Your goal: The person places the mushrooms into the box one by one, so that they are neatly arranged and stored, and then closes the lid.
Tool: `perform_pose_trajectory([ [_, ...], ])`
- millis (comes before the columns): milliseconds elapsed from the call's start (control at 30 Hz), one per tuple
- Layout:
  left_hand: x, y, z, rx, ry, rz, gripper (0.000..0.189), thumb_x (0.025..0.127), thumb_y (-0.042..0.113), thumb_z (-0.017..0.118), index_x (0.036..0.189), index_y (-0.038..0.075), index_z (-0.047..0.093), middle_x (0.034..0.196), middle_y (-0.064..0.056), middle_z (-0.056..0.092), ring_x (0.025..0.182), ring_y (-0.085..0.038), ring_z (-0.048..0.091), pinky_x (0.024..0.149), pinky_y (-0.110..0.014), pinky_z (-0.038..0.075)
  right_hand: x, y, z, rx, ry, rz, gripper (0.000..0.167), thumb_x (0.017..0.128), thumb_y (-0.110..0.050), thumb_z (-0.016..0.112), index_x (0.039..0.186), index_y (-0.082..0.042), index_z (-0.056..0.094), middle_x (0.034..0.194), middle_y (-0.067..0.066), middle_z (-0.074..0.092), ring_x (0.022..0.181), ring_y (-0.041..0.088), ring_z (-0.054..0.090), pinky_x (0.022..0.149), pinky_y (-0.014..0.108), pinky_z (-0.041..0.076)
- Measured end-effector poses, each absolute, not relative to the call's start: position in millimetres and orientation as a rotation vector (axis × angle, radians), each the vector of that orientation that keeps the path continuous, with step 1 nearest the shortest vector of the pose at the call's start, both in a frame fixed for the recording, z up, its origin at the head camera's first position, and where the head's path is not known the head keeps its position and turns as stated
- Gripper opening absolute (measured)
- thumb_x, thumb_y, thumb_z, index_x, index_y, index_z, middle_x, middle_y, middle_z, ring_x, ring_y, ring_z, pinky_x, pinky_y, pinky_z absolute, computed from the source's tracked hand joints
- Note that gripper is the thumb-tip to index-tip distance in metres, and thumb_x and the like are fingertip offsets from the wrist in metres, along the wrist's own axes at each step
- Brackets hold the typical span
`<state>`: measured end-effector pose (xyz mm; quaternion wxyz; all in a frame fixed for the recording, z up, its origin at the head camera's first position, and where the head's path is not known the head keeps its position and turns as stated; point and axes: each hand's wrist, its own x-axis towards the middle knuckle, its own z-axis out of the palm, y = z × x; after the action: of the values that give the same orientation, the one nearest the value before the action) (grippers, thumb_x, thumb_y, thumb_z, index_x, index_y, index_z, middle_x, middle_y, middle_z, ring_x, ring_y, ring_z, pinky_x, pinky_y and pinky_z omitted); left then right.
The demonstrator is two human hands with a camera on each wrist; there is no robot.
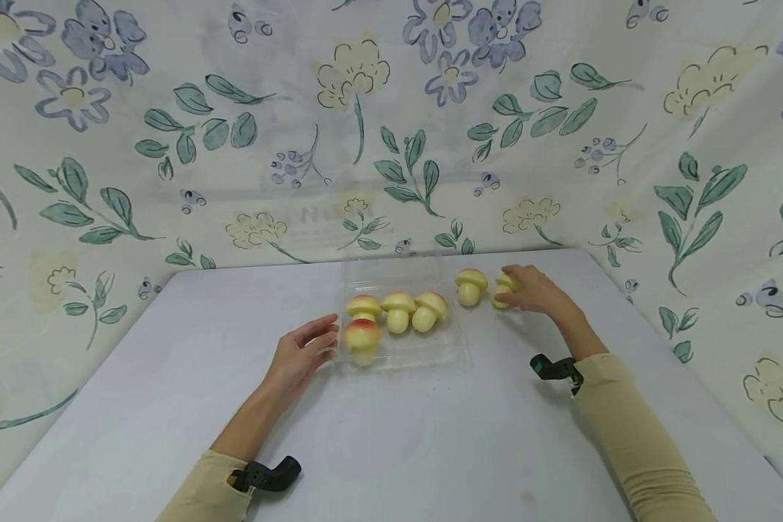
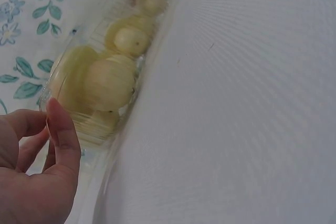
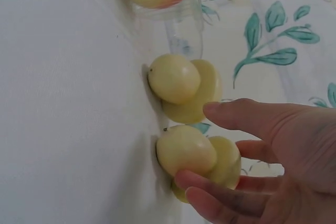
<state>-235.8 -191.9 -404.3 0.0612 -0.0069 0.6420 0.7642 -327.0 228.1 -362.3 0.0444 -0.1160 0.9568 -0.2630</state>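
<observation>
A clear plastic box stands mid-table with several yellow toy mushrooms in it, their caps tinged red. At its left side, my left hand pinches the rim between thumb and fingers, as the left wrist view shows. To the right of the box, my right hand has its fingers curled round a toy mushroom on the table. One upper digit stands apart from this mushroom. Another toy mushroom sits between the box and my right hand.
The white table extends around the box. A cloth with printed flowers and leaves hangs behind the table's far edge. A black camera device is strapped to the left wrist, another camera device to the right.
</observation>
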Motion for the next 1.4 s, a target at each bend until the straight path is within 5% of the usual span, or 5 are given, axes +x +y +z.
perform_pose_trajectory([
  [300, -236, -192, -405, -0.014, 1.948, 2.309, 0.057, 0.095, 0.010, 0.065, 0.145, -0.003, 0.043, 0.114, 0.002, 0.061, 0.086, -0.006, 0.060, 0.075, -0.017, 0.055, -326, 231, -368, -0.353, 2.943, -0.719, 0.071, 0.090, -0.025, 0.071, 0.148, -0.002, 0.037, 0.140, 0.031, 0.043, 0.122, 0.043, 0.049, 0.102, 0.061, 0.042],
  [1400, -236, -193, -406, -0.017, 1.975, 2.295, 0.053, 0.096, 0.010, 0.063, 0.144, -0.001, 0.045, 0.110, 0.006, 0.063, 0.087, -0.005, 0.061, 0.076, -0.017, 0.055, -329, 233, -375, -0.322, 2.893, -0.757, 0.070, 0.088, -0.018, 0.074, 0.146, -0.009, 0.037, 0.133, 0.027, 0.047, 0.116, 0.039, 0.048, 0.097, 0.057, 0.044],
])
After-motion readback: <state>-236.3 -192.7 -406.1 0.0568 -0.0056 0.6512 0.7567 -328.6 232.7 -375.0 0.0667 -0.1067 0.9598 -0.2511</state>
